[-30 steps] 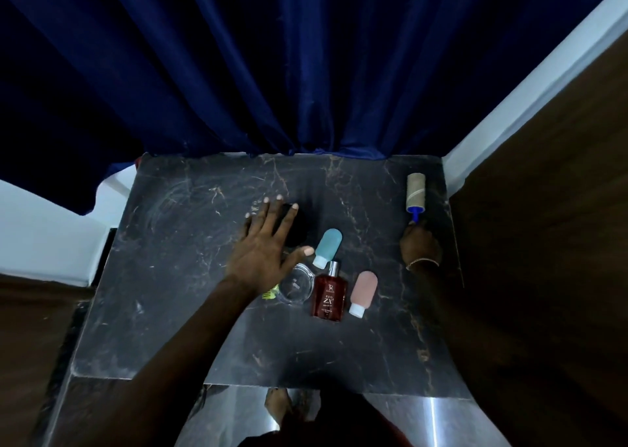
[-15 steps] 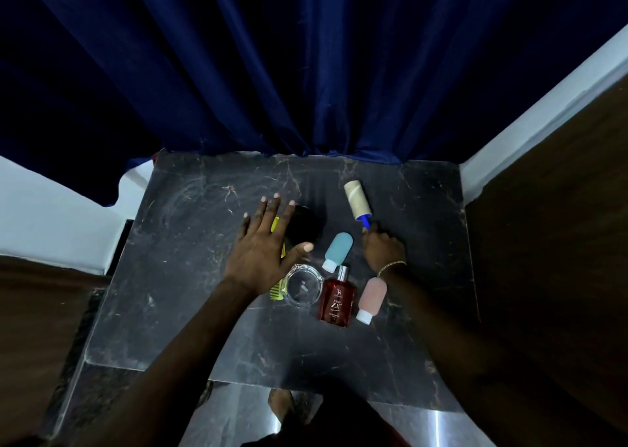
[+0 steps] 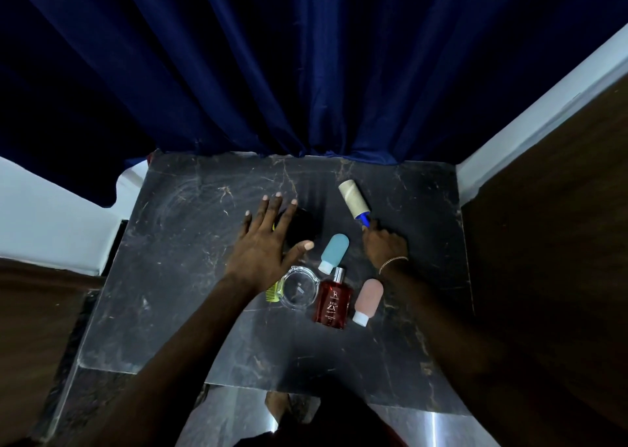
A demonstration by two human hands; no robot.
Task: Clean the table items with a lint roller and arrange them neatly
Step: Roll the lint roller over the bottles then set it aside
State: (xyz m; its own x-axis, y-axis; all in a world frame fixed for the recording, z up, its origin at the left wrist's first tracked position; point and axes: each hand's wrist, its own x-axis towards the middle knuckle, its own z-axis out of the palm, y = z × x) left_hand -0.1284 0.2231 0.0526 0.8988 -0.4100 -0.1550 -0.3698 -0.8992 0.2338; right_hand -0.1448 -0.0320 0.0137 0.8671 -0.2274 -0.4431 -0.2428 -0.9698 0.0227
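Observation:
My right hand point(image 3: 385, 246) grips the blue handle of a lint roller point(image 3: 353, 202), whose beige roll points up and left over the dark marble table point(image 3: 176, 242). My left hand point(image 3: 268, 242) lies flat with fingers spread on a yellow-green comb point(image 3: 273, 292) and beside a dark round object point(image 3: 302, 229). A teal squeeze tube point(image 3: 334, 252), a clear glass ashtray point(image 3: 299, 287), a red perfume bottle point(image 3: 333, 302) and a pink squeeze tube point(image 3: 368, 300) lie clustered at the table's middle.
A dark blue curtain point(image 3: 272, 73) hangs along the table's far edge. A white wall strip and brown wood panel point(image 3: 543, 208) stand on the right. The table's near edge drops to a shiny floor point(image 3: 407, 429) where a foot shows.
My right hand has carried the lint roller from the table's right edge toward the middle, and its roll now tilts up-left. My left hand stays pressed in place.

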